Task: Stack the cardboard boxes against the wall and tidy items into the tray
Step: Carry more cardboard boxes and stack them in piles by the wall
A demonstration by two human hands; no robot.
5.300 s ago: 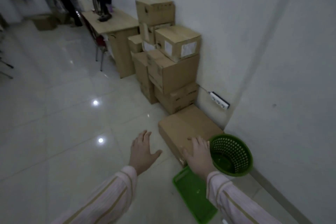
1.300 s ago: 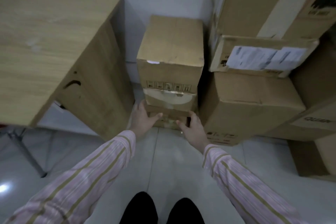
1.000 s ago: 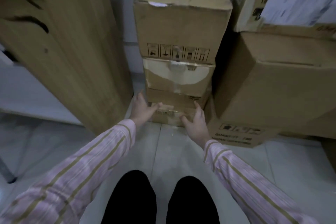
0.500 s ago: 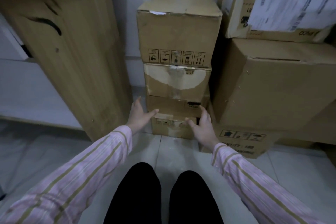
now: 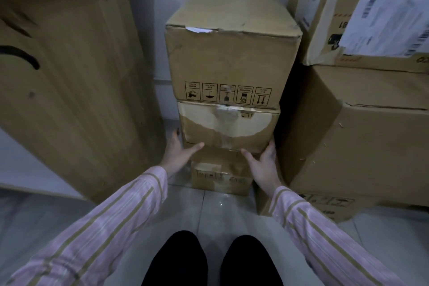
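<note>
A narrow stack of three cardboard boxes stands against the white wall. The top box (image 5: 228,53) carries a row of handling symbols. Under it sits the middle box (image 5: 226,126) with torn paper and tape on its front. The small bottom box (image 5: 220,179) rests on the floor tiles. My left hand (image 5: 180,157) presses on the middle box's left side, thumb along its lower front edge. My right hand (image 5: 264,166) clasps its right side the same way. No tray is in view.
A wooden desk side panel (image 5: 76,90) stands close on the left of the stack. Larger cardboard boxes (image 5: 362,137) are piled tight against its right, one with a white shipping label (image 5: 387,28). My dark shoes (image 5: 176,260) stand on the tiled floor just below.
Both hands have slid up from the bottom box to the lower edge of the middle box. The view has moved closer to the stack.
</note>
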